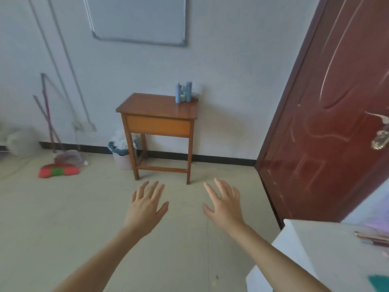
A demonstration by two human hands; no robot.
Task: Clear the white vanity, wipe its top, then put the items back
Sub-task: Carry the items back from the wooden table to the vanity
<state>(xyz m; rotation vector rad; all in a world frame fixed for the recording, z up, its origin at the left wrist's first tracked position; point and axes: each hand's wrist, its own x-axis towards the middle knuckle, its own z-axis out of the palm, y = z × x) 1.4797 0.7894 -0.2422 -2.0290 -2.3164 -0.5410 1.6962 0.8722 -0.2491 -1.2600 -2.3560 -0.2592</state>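
The white vanity (315, 245) shows only as a corner at the lower right, with a pinkish slim item (372, 239) and a teal cloth (380, 281) on its top near the frame edge. A few blue bottles (184, 92) stand on the back right corner of a small wooden table (155, 108) against the far wall. My left hand (147, 204) and my right hand (224, 202) are stretched out over the floor, fingers spread and holding nothing, left of the vanity and well short of the table.
A dark red door (328, 114) stands open on the right beside the vanity. A lined waste bin (121, 153) sits by the table's left legs. A broom and mop (59, 167) lean on the left wall. A whiteboard (139, 17) hangs above.
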